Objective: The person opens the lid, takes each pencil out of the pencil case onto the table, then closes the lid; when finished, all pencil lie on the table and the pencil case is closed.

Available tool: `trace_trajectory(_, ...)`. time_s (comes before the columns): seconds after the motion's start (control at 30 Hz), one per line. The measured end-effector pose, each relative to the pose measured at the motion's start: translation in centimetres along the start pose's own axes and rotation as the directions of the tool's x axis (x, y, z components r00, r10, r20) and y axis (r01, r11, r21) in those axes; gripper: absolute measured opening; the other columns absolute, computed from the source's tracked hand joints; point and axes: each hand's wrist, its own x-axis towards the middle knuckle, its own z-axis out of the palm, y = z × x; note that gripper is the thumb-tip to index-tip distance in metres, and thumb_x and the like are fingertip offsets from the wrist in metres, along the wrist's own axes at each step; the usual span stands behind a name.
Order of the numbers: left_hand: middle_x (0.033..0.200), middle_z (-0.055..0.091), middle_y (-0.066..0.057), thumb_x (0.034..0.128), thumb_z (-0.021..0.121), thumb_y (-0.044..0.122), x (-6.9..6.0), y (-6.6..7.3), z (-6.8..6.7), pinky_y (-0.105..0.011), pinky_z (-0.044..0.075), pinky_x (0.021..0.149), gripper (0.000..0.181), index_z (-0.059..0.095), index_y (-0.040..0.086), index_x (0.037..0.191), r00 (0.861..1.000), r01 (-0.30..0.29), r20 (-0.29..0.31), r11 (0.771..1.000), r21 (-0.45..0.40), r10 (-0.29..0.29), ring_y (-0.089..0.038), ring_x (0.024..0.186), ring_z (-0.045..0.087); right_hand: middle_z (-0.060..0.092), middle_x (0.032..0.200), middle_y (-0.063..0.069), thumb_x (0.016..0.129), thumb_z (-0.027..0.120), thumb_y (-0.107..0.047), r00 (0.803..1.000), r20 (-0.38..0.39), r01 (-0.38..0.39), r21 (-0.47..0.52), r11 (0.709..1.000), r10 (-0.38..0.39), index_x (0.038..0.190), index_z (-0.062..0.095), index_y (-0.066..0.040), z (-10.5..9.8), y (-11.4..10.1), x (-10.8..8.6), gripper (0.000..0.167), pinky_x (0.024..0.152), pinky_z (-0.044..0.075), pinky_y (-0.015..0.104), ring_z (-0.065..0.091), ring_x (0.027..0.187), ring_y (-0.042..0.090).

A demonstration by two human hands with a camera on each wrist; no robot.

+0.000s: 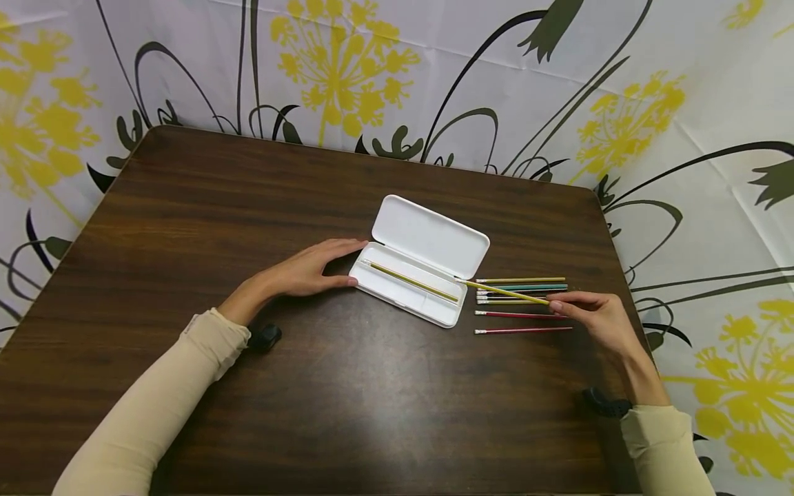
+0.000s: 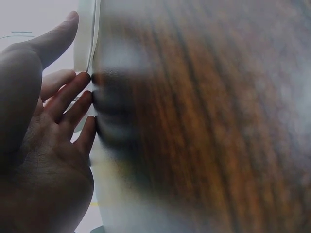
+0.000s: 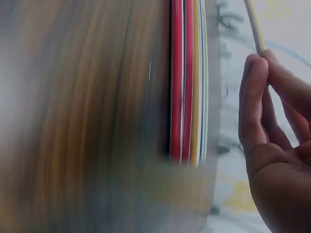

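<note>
A white pencil case (image 1: 428, 308) lies with its lid (image 1: 431, 234) raised, and one yellow pencil (image 1: 409, 281) rests inside it. My left hand (image 1: 310, 267) touches the case's left end, thumb near the front corner and fingers near the back one. In the left wrist view, the fingers of that hand (image 2: 63, 111) look relaxed. My right hand (image 1: 598, 320) pinches another yellow pencil (image 1: 509, 292) by its right end, above the table. The pencil's far tip reaches the right end of the case. In the right wrist view, thumb and fingers meet on this pencil (image 3: 254, 26).
Several pencils lie side by side right of the case, among them a teal pencil (image 1: 527, 286) and two red pencils (image 1: 524, 331). All rest on a dark wooden table (image 1: 248, 207). A flower-patterned cloth (image 1: 459, 41) hangs behind it and along its right side.
</note>
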Motion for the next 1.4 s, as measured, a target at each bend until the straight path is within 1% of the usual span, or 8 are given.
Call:
trace_trajectory(0.07,0.155,0.034,-0.008,0.0934,0.068,0.037,0.0,0.0,0.0,-0.054,0.026,0.109,0.072,0.034,0.016,0.154,1.000,0.003,-0.002,1.000,0.003,-0.003,-0.026,0.141,0.028,0.072,0.106,0.009,0.089,0.074,-0.020,1.000,-0.018,-0.014,-0.012,1.000,0.013,0.110,0.073,0.003,-1.3,0.8,-0.2,0.030,0.081,0.051,0.022,0.067,0.099,0.017)
trace_trajectory(0.17,0.155,0.034,-0.006,0.0935,0.068,0.037,-0.1,0.1,-0.1,-0.052,0.026,0.110,0.072,0.034,0.017,0.154,1.000,0.007,-0.003,1.000,0.002,-0.007,-0.023,0.141,0.028,0.072,0.106,0.011,0.089,0.074,-0.019,1.000,-0.006,-0.019,-0.042,0.999,0.019,0.110,0.072,0.003,-3.0,2.1,-0.2,0.030,0.081,0.049,0.021,0.065,0.101,0.013)
trace_trajectory(0.33,0.155,0.034,-0.006,0.0936,0.067,0.038,-0.1,0.2,-0.1,-0.052,0.025,0.110,0.072,0.034,0.017,0.154,1.000,0.008,-0.001,1.000,0.007,-0.008,-0.023,0.142,0.028,0.073,0.102,0.011,0.088,0.075,-0.015,0.999,0.039,-0.029,-0.092,0.995,0.033,0.108,0.073,0.004,-4.5,3.1,0.0,0.027,0.078,0.049,0.021,0.066,0.094,0.012)
trace_trajectory(0.53,0.155,0.035,-0.006,0.0934,0.068,0.037,0.0,0.1,0.0,-0.052,0.026,0.110,0.072,0.034,0.017,0.154,1.000,0.009,-0.004,1.000,0.007,-0.009,-0.023,0.141,0.029,0.073,0.099,0.013,0.088,0.075,-0.011,0.998,0.026,-0.056,-0.138,0.989,0.060,0.104,0.073,0.006,-3.8,1.9,-0.1,0.024,0.078,0.046,0.017,0.062,0.094,0.006)
trace_trajectory(0.67,0.154,0.035,-0.005,0.0935,0.068,0.035,0.0,0.2,0.0,-0.051,0.026,0.110,0.071,0.035,0.018,0.154,1.000,0.012,-0.006,1.000,0.003,-0.012,-0.022,0.141,0.029,0.073,0.102,0.014,0.088,0.075,-0.013,0.999,0.013,-0.050,-0.161,0.986,0.053,0.104,0.074,0.004,-3.7,2.5,0.3,0.023,0.080,0.044,0.015,0.061,0.097,0.004)
trace_trajectory(0.83,0.155,0.034,-0.007,0.0936,0.068,0.035,-0.1,0.3,-0.1,-0.053,0.026,0.110,0.071,0.034,0.018,0.154,1.000,0.021,0.004,1.000,-0.001,-0.021,-0.023,0.141,0.028,0.073,0.103,0.010,0.086,0.077,-0.020,0.998,0.010,-0.056,-0.164,0.985,0.058,0.103,0.076,-0.001,-3.8,3.8,0.7,0.025,0.082,0.043,0.015,0.061,0.100,0.006)
trace_trajectory(1.1,0.156,0.033,-0.006,0.0937,0.068,0.036,0.0,0.2,-0.3,-0.053,0.026,0.110,0.072,0.033,0.018,0.154,1.000,0.026,0.010,1.000,0.002,-0.026,-0.023,0.142,0.027,0.073,0.103,0.008,0.087,0.076,-0.019,0.999,0.038,0.010,-0.169,0.986,-0.004,0.103,0.076,-0.003,-3.8,4.4,1.1,0.023,0.085,0.043,0.016,0.061,0.103,0.008)
trace_trajectory(1.4,0.155,0.034,-0.010,0.0936,0.068,0.037,-0.1,0.2,-0.1,-0.055,0.025,0.109,0.072,0.035,0.015,0.154,1.000,0.015,0.005,1.000,0.018,-0.015,-0.027,0.142,0.028,0.070,0.103,0.011,0.088,0.075,-0.016,0.999,0.022,0.043,-0.181,0.983,-0.040,0.103,0.076,-0.002,-3.7,4.8,1.4,0.021,0.079,0.047,0.016,0.061,0.097,0.011)
